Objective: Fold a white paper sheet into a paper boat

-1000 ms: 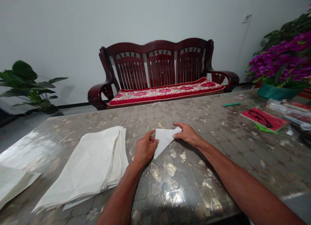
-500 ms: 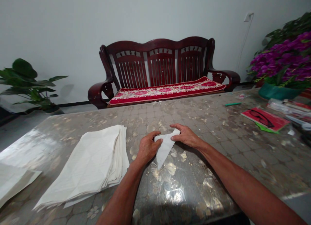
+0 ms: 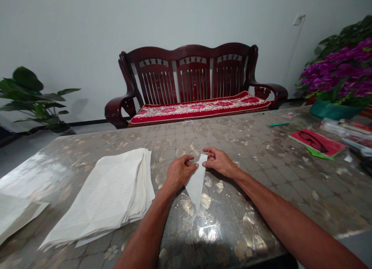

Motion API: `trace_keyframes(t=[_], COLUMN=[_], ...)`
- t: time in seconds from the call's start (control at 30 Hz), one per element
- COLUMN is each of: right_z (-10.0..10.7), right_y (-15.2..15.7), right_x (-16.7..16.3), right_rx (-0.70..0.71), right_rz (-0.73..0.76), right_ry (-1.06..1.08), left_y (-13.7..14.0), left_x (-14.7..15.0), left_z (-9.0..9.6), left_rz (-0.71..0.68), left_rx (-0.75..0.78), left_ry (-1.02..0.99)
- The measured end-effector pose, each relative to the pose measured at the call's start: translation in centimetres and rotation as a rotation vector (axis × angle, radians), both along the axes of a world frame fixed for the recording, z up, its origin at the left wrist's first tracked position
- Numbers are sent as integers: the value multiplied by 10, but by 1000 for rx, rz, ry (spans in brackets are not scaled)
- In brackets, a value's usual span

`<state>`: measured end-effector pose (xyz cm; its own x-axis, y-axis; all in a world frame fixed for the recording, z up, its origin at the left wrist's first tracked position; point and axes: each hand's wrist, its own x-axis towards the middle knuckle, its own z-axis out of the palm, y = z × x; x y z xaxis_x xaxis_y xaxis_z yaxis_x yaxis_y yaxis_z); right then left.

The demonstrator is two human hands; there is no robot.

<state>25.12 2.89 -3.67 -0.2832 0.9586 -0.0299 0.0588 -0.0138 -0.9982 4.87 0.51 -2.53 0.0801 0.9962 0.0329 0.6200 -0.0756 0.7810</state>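
Observation:
A small folded piece of white paper (image 3: 197,183), narrow with a point toward me, is between my two hands just over the patterned table (image 3: 247,153). My left hand (image 3: 180,172) is closed on its left edge, thumb on top and fingers behind. On the other side my right hand (image 3: 219,162) pinches the upper right edge between thumb and fingers. The lower tip of the paper hangs free of both hands. To the left of my left forearm lies a stack of creased white sheets (image 3: 101,191).
More paper (image 3: 17,213) lies at the left edge. On the right are a green pen (image 3: 279,124), glasses (image 3: 312,140) on a red booklet (image 3: 334,144), and purple flowers (image 3: 340,73) in a teal pot (image 3: 334,109). A wooden bench (image 3: 192,79) stands beyond the table.
The folded paper has turned, and its tip now points more straight toward me and further right. My left hand has shifted slightly right; my right fingers have moved along the paper's edge.

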Motion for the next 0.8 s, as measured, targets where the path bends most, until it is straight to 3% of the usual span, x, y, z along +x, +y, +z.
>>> trace_keyframes(t=[0.17,0.33,0.5,0.8], right_z=[1,4,3,-5], right_y=[-7,-8,-6,-1], right_x=[-8,-12,-8,-1], right_rx=[19,29,145,268], right_rz=[49,-28,-132,-87], right_ry=[-33,-94,-204,-259], left_y=[2,1,0,-2], left_x=[3,1,1,-1], left_z=[5,4,2,1], left_rz=[1,-20,-21,-32], left_rx=[-31,-52,-59,-63], left_ry=[53,-23,-74,-82])
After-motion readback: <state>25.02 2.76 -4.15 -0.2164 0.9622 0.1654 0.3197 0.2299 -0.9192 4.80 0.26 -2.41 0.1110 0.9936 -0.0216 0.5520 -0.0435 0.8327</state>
